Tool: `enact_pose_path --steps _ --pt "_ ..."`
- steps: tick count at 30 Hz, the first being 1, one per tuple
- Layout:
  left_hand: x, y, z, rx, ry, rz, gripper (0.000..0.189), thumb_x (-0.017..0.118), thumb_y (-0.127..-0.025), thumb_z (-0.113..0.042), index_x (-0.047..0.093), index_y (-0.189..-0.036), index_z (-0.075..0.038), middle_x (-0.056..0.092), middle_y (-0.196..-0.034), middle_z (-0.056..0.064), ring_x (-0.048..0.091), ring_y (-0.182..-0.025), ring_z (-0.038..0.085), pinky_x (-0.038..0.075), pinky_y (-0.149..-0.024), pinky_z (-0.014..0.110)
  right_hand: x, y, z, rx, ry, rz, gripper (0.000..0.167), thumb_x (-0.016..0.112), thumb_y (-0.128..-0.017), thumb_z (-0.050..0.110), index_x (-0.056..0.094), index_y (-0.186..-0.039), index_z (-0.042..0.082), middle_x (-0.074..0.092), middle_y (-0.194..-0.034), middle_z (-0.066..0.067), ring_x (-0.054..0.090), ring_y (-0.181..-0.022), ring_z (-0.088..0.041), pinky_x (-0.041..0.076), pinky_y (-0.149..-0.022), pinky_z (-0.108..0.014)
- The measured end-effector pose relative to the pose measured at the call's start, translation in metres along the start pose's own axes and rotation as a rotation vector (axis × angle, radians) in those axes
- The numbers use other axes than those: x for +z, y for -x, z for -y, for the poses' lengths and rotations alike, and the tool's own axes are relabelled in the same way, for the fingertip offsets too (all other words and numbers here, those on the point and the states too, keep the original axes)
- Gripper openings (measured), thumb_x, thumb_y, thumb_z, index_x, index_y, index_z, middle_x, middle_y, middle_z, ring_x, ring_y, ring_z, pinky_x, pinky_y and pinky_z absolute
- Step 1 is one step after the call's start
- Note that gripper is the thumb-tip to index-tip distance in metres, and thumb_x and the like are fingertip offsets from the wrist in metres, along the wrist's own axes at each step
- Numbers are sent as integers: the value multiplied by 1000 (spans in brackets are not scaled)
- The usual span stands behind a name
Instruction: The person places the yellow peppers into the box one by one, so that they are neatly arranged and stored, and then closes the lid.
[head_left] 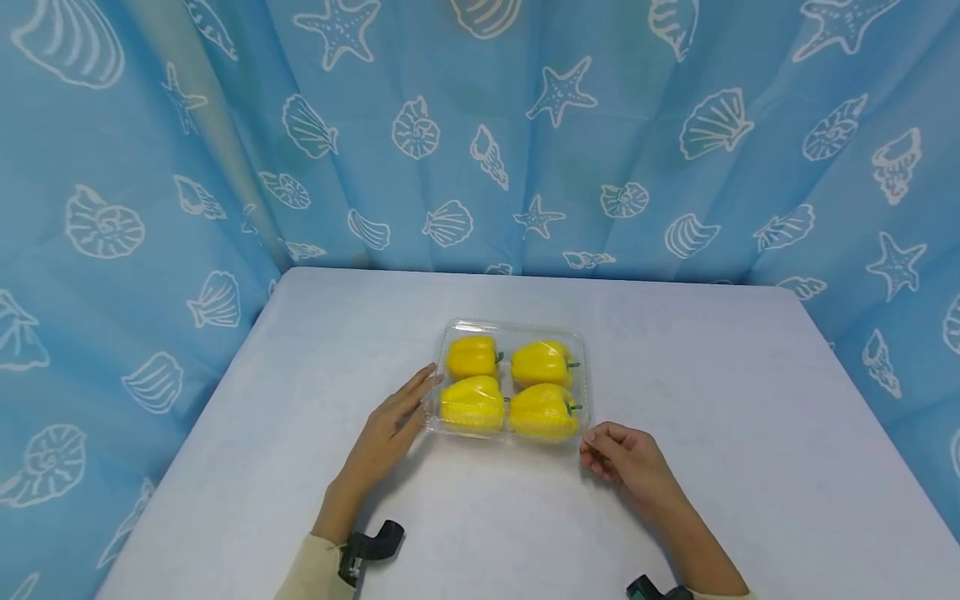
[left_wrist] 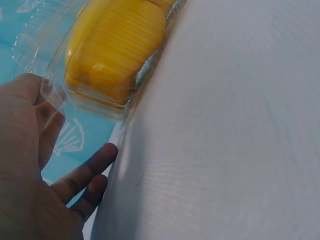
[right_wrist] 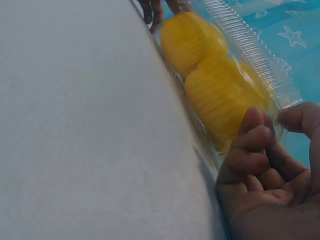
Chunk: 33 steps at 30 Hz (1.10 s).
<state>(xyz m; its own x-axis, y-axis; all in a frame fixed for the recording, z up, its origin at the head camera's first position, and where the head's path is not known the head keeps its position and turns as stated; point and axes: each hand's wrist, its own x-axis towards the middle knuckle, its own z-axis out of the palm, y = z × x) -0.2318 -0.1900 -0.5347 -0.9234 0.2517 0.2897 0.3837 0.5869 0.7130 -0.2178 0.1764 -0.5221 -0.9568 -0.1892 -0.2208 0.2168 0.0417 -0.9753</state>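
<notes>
A clear plastic box (head_left: 512, 327) holds several yellow bell peppers (head_left: 543, 411) with green stems, lying in two rows on the white table. At the left side of the box is my left hand (head_left: 390, 429), its fingers fairly straight and spread, fingertips right at the edge. In the left wrist view, the thumb side meets the clear rim while other fingers reach down toward the cloth. My right hand (head_left: 626, 458) is at the near right corner, fingers curled, thumb and index finger pinching the rim of the box in the right wrist view.
The table (head_left: 720, 367) has a white cover, its far edge close to a blue curtain (head_left: 480, 100) printed with shells and starfish. Black wrist devices (head_left: 371, 546) are strapped on both forearms.
</notes>
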Motion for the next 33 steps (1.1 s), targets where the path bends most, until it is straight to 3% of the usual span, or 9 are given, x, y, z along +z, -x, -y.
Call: enact_pose_path --steps 5,7,9,13,16,19,23,29,33 --pt "-1 1 -3 -12 -9 3 45 45 -108 -37 43 -153 -33 29 -161 -15 31 -146 20 28 -116 56 -3 2 -3 -171 161 -31 26 64 -100 19 59 -113 -3 62 -86 -17 54 -70 -18 48 -59 -27" --pt "-1 1 -3 -10 -8 5 45 45 -108 -37 43 -153 -33 29 -161 -16 31 -146 20 28 -116 56 -4 2 -4 -213 189 -30 26 63 -100 16 57 -119 -1 60 -82 -18 54 -70 -17 48 -59 -27" --pt "-1 1 -2 -9 -9 5 46 45 -108 -37 42 -153 -33 29 -161 -15 31 -146 20 28 -116 56 -6 1 -7 -254 210 -25 30 63 -100 13 54 -126 2 62 -89 -18 56 -71 -19 49 -59 -27" --pt "0 1 -1 -6 -6 1 46 45 -108 -37 42 -153 -33 29 -161 -13 31 -146 21 28 -115 57 -9 -2 -9 -322 241 -16 53 65 -98 11 42 -146 14 55 -129 -11 63 -78 -24 52 -59 -27" --pt "1 0 -1 -7 2 -1 45 46 -108 -35 43 -153 -33 29 -161 -13 30 -146 21 28 -115 57 -9 1 -5 -379 294 -13 70 67 -97 11 32 -156 27 46 -146 -4 67 -83 -26 54 -57 -29" --pt "1 0 -2 -6 15 2 45 47 -108 -32 43 -152 -32 29 -161 -14 30 -147 20 27 -116 56 -7 8 5 -473 380 -8 72 66 -97 8 31 -158 24 39 -156 -5 69 -95 -26 58 -64 -30" --pt "1 1 -2 -6 23 1 46 47 -108 -31 43 -153 -30 30 -161 -13 30 -147 21 27 -116 55 -3 14 15 -583 469 3 64 64 -97 3 37 -155 11 30 -161 -9 67 -106 -29 59 -79 -31" --pt "1 1 -2 -51 7 -24 55 48 -107 -36 31 -158 -29 37 -158 -8 50 -133 24 40 -109 52 -10 4 1 -602 514 17 64 64 -98 5 38 -155 15 33 -161 -4 70 -102 -21 56 -85 -26" --pt "1 1 -4 -86 42 -21 53 47 -107 -36 34 -158 -26 43 -153 -9 58 -123 21 45 -106 48 -15 -2 -7 -604 525 23 64 65 -98 7 38 -155 16 32 -161 -2 70 -100 -16 56 -85 -25"
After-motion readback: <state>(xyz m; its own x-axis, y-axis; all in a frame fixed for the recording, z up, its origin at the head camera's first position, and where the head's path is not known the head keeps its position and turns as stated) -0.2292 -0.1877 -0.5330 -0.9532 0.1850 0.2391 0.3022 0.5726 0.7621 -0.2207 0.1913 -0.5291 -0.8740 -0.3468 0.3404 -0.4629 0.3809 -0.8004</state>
